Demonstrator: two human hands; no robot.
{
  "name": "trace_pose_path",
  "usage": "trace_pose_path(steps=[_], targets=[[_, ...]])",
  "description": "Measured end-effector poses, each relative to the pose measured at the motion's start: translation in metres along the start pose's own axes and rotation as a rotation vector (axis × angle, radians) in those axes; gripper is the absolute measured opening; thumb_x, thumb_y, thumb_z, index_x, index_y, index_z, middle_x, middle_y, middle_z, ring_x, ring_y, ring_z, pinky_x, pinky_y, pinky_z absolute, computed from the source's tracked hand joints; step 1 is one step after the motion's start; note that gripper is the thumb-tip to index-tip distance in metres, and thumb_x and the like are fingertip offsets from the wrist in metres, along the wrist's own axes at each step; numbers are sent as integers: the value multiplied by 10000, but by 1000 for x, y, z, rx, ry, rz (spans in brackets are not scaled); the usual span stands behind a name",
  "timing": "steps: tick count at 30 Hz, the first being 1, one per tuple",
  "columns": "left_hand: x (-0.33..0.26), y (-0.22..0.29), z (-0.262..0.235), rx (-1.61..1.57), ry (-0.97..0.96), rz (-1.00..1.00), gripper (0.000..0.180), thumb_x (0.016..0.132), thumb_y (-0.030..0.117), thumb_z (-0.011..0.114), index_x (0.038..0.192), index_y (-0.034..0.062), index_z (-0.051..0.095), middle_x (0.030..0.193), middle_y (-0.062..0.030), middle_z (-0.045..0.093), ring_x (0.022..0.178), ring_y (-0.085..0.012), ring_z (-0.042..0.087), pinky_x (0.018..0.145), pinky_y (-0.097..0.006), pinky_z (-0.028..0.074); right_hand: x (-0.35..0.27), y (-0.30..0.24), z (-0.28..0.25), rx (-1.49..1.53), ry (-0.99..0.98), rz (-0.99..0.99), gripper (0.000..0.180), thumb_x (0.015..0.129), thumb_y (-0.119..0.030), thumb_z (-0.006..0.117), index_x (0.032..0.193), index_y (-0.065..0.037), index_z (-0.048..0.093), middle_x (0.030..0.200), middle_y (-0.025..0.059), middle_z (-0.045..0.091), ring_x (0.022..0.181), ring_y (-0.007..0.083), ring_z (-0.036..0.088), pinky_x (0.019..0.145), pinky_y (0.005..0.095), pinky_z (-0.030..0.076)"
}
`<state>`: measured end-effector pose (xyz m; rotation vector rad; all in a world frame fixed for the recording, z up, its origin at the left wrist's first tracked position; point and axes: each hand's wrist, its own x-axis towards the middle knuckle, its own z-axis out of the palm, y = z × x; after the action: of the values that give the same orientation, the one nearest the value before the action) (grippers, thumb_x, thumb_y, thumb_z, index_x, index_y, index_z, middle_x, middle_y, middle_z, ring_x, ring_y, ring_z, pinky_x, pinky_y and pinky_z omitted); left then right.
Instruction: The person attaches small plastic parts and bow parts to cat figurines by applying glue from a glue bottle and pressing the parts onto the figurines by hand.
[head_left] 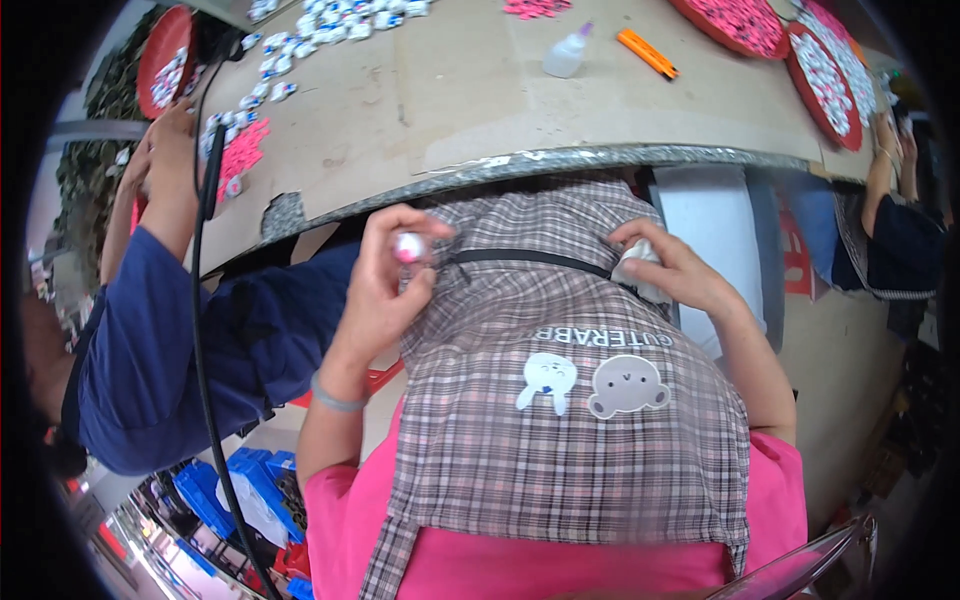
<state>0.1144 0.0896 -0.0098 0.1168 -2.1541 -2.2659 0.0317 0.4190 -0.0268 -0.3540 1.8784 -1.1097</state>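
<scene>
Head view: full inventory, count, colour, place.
Table: 1, tan, top
White pieces: many, white with blue, table's left
Pink pieces: many, pink, table's left edge, top centre
Trays: at least 3, red, upper left, upper right
Bottle: 1, translucent, purple-tipped, top centre
Slim tool: 1, orange, beside bottle
Cable: 1, black, left side
Crates: several, blue, lower left
Co-workers: at least 2, dark clothing, both sides
Apron: 1, plaid, centre
Container: 1, grey-white, right of apron
Small piece: 1, white and pink, left hand
Wad: 1, white, right hand
Left hand: 1, centre left
Right hand: 1, centre right
</scene>
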Motion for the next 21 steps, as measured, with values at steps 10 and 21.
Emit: trace_pose_path(steps=[10,21], targets=[[50,10,49,-733,-175,-259,352,858,-51,530,1209,-23,514,1175,-148,569,1051,-210,599,953,-321,495,44,-61,1,386,386,-559,265,813,66,447,981,16,646,1070,82,556,1021,131,535,882,263,419],[41,18,57,-489,-207,-252,468,870,-4,612,1316,-24,469,1113,-108,618,945,-150,628,802,-270,546,44,-79,25,-77,841,-662,272,763,61,595,1016,-28,640,839,55,581,771,139,604,676,246,479]])
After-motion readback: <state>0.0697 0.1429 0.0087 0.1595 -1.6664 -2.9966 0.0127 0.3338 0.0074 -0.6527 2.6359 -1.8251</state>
